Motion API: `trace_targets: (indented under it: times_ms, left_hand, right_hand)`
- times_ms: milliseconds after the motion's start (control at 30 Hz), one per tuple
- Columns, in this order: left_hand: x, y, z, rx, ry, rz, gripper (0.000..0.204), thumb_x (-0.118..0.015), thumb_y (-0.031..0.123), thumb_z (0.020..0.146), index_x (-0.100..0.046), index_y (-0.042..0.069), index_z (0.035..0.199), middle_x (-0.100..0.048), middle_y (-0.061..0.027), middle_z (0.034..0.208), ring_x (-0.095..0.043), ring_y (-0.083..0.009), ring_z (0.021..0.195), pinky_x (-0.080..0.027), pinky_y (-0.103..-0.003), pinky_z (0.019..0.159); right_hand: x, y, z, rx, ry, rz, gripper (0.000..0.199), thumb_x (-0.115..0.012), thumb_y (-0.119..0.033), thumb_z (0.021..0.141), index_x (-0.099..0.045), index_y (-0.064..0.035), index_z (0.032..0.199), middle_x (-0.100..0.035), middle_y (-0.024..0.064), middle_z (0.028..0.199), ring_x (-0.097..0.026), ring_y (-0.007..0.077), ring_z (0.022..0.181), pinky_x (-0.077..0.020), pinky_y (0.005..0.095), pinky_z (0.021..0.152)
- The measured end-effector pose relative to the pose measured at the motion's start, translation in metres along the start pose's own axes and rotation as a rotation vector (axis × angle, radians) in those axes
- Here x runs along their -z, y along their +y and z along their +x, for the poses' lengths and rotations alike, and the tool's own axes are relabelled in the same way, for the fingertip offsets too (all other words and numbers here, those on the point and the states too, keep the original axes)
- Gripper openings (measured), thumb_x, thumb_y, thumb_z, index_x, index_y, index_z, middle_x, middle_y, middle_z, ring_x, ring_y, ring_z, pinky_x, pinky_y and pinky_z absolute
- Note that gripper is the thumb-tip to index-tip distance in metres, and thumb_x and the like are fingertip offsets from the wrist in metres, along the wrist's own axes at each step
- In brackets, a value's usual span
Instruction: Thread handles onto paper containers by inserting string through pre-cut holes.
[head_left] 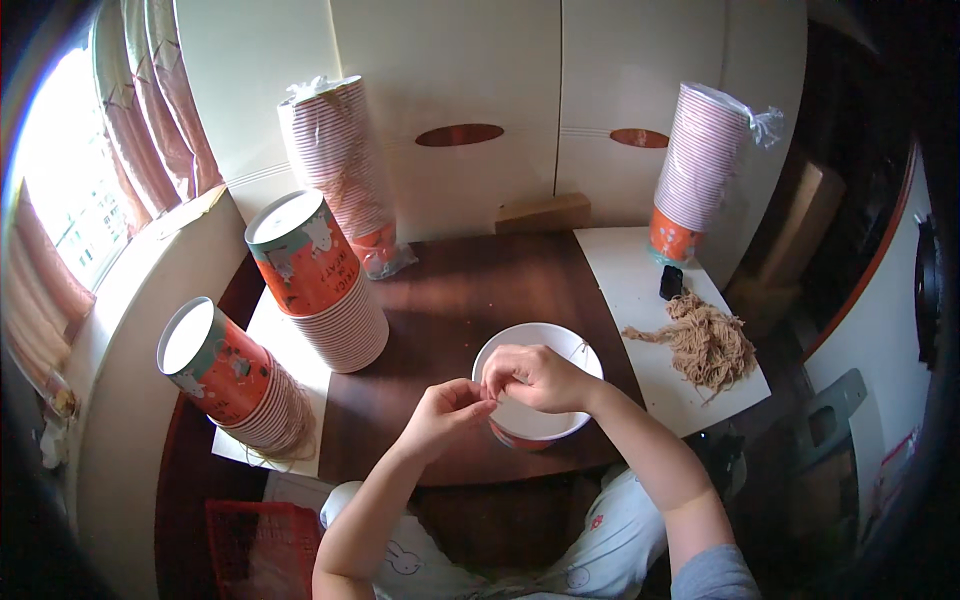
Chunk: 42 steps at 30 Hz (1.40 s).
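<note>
A white paper cup (545, 345) with an orange outside stands at the near edge of the dark wooden table (450, 290). My right hand (535, 377) rests over the cup's left rim with its fingers curled. My left hand (448, 410) is just to the left, fingertips pinched and meeting the right hand's fingertips. A thin brown string seems to run between the two hands, and a short piece shows at the cup's far rim. How the string is held is too small to tell.
A pile of brown string (705, 342) lies on a white sheet (640, 285) at the right, with a small black object (670, 282) beyond it. Two wrapped stacks of cups (335, 160) (700, 165) stand at the back, two unwrapped stacks (320, 280) (235, 380) at the left.
</note>
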<state>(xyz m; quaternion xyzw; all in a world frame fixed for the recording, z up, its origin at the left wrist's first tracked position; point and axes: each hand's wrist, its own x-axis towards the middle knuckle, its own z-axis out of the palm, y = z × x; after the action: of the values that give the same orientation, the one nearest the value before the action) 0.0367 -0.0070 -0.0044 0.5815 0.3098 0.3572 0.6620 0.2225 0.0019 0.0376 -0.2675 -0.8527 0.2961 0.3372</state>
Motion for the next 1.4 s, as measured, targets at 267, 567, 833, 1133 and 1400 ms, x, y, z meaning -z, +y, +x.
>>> trace_targets:
  times_ms: [267,567,833,1133,1400]
  left_hand:
    - [0.005,0.001,-0.002,0.009,-0.025,-0.123,0.008,-0.054,0.009,0.083,-0.053,0.002,0.086,-0.057,-0.0019,0.081,-0.053,-0.0090,0.077,-0.043,-0.023,0.073]
    - [0.015,-0.003,-0.002,0.027,0.059,-0.032,0.007,-0.053,0.007,0.082,-0.052,0.001,0.084,-0.057,-0.0025,0.082,-0.054,-0.0092,0.081,-0.042,-0.021,0.073]
    - [0.015,0.001,-0.006,0.055,0.049,-0.061,0.008,-0.058,0.007,0.078,-0.052,0.003,0.080,-0.055,-0.0006,0.075,-0.050,-0.0052,0.069,-0.042,-0.019,0.062]
    - [0.019,-0.003,-0.007,-0.022,0.070,0.135,0.013,-0.063,0.006,0.075,-0.051,0.003,0.080,-0.056,-0.0004,0.073,-0.051,-0.0057,0.067,-0.042,-0.018,0.060]
    - [0.019,0.007,-0.009,0.071,0.093,0.018,0.016,-0.060,0.009,0.077,-0.049,0.002,0.085,-0.057,-0.0021,0.078,-0.052,-0.0064,0.070,-0.042,-0.019,0.061]
  right_hand:
    - [-0.014,0.010,-0.011,-0.023,0.043,-0.365,0.008,-0.055,-0.009,0.071,-0.062,-0.0086,0.075,-0.056,0.0040,0.086,-0.054,0.0211,0.085,-0.0406,0.0362,0.077]
    - [-0.011,-0.014,-0.011,-0.091,0.152,-0.492,0.006,-0.061,-0.014,0.066,-0.057,-0.0101,0.064,-0.053,0.0026,0.079,-0.052,0.0197,0.081,-0.0372,0.0340,0.073]
    - [-0.046,-0.027,-0.018,0.081,-0.068,-0.876,0.011,-0.062,-0.024,0.069,-0.058,-0.0139,0.065,-0.052,-0.0006,0.072,-0.053,0.0135,0.073,-0.0369,0.0331,0.070]
    - [-0.035,-0.001,-0.009,-0.109,0.091,-0.261,0.013,-0.063,-0.018,0.069,-0.060,-0.0077,0.077,-0.060,0.0052,0.079,-0.057,0.0224,0.075,-0.0423,0.0352,0.069]
    - [-0.044,-0.005,-0.011,-0.092,0.178,-0.468,0.005,-0.060,-0.010,0.067,-0.060,-0.0068,0.070,-0.060,0.0040,0.072,-0.057,0.0229,0.071,-0.0434,0.0339,0.065]
